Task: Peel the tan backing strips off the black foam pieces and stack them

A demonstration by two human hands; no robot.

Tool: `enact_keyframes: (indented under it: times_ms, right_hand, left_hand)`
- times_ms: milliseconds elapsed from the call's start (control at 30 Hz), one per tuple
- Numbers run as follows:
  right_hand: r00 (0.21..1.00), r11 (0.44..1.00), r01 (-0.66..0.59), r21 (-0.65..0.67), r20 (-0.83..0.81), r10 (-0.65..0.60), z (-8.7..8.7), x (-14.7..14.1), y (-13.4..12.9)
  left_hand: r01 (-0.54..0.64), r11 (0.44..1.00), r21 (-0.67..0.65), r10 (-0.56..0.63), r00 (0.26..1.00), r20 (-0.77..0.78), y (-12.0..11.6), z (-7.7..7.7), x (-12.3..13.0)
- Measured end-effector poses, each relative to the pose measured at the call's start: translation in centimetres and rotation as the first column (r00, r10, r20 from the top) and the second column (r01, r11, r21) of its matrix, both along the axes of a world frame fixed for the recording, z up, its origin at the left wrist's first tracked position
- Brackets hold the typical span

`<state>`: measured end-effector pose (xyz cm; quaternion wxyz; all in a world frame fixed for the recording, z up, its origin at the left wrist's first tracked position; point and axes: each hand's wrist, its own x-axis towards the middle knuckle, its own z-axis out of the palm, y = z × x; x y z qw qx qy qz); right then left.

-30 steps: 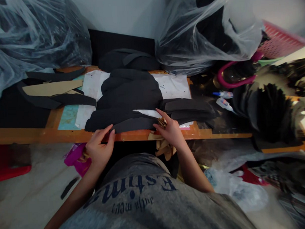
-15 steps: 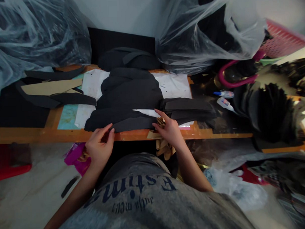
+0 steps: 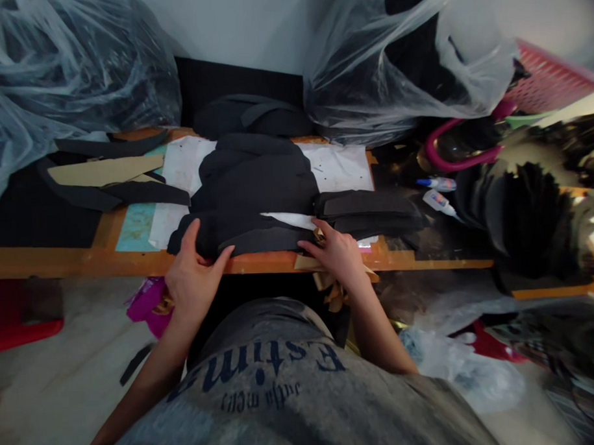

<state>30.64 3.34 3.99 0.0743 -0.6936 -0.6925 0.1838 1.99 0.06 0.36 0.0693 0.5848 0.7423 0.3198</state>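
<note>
My left hand (image 3: 194, 275) rests at the table's front edge, thumb and forefinger spread. Its thumb touches the left end of a narrow black strip (image 3: 263, 240), and its fingers lie against a wider black piece (image 3: 204, 229). At the strip's right end is my right hand (image 3: 339, 253), thumb and forefinger apart. Crumpled tan paper strips (image 3: 335, 298) are bunched in its other fingers and hang below the edge. Between the black layers a white sliver (image 3: 292, 219) shows. Behind lies a pile of overlapping black cut pieces (image 3: 261, 175).
Tan and black pieces (image 3: 105, 171) lie to the left, and stacked black strips (image 3: 369, 207) to the right. Two small glue bottles (image 3: 438, 202) lie farther right. Large plastic bags (image 3: 370, 83) stand behind, with a pink basket (image 3: 555, 74) at the back right.
My left hand has opened from a near pinch, its forefinger now farther forward on the black material. The right hand has shifted slightly right with the tan strips.
</note>
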Motion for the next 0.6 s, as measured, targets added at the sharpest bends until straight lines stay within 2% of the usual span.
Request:
enact_keyframes:
  times_ms: [100,200,333,467,600]
  right_hand:
    - [0.995,0.999,-0.030,-0.022,-0.095,0.027,0.2,0.9,-0.7]
    - [0.970,0.998,-0.060,0.004,-0.235,0.059,0.1,1.5,-1.2]
    - [0.942,0.992,-0.076,0.103,-0.320,0.105,-0.3,1.5,-1.1]
    - [0.912,0.987,-0.042,0.154,-0.398,0.101,-0.7,1.4,-0.8]
    - [0.841,0.993,-0.006,0.120,-0.537,0.070,-1.0,1.3,-0.7]
  left_hand:
    - [0.029,0.998,0.053,-0.025,0.997,-0.068,0.0,0.0,-1.0]
    - [0.201,0.972,0.118,-0.180,0.970,-0.166,0.0,-0.4,-1.5]
    - [0.404,0.907,0.116,-0.374,0.901,-0.218,0.4,-0.8,-1.0]
    - [0.451,0.875,0.174,-0.432,0.891,-0.137,0.9,-0.8,-0.7]
    - [0.491,0.853,0.176,-0.507,0.861,0.052,0.6,-0.9,-0.8]
